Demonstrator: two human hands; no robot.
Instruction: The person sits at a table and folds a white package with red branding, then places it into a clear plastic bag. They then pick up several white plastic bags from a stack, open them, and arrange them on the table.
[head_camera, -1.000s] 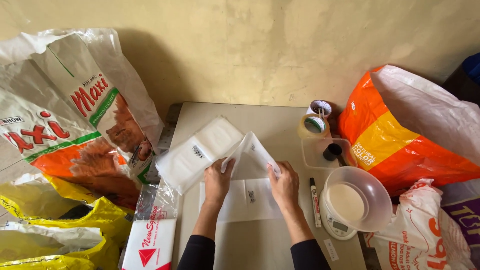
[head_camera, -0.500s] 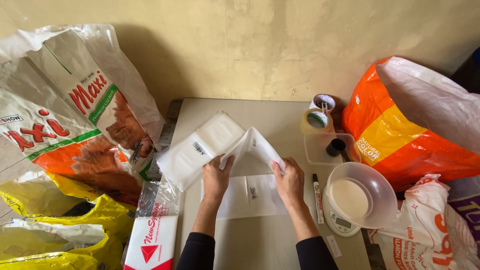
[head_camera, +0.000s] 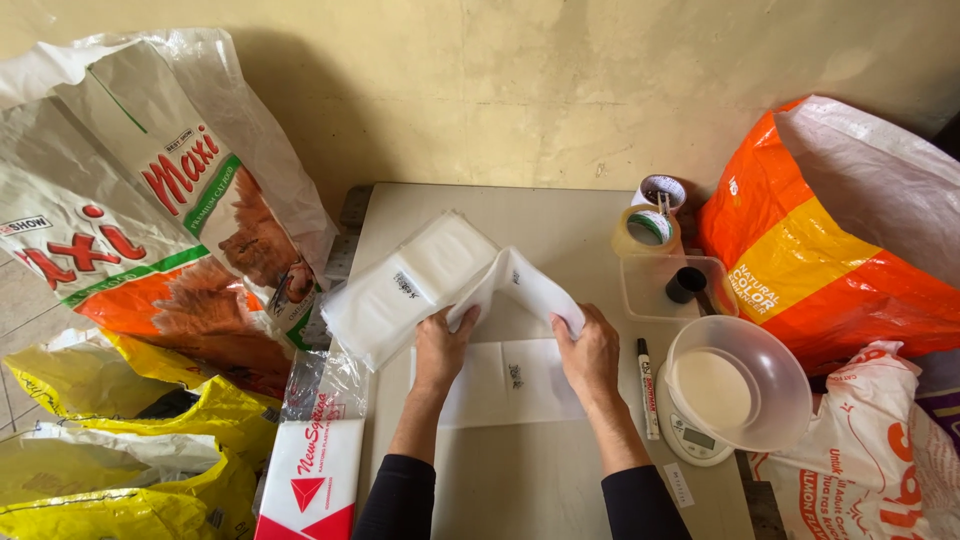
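Between both sets of fingers, a tented stack of clear plastic bags (head_camera: 515, 285), pinched by left hand (head_camera: 440, 345) and right hand (head_camera: 588, 350) above one flat bag (head_camera: 510, 380) on the tabletop (head_camera: 520, 480); black marker (head_camera: 648, 385) just right.

Pale grey tabletop (head_camera: 560, 480) with packing supplies

Flat white plastic bags (head_camera: 520, 385) lie mid-table; right of them a black marker pen (head_camera: 647, 388), then a white scale (head_camera: 690, 432); tape rolls (head_camera: 650, 225) behind.

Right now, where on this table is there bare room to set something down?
Free: the far strip of the table between the wall and the stack of white bags, and the near end between the forearms. Crowded: the right edge, with tape rolls, clear tray, marker and bowl on the scale.
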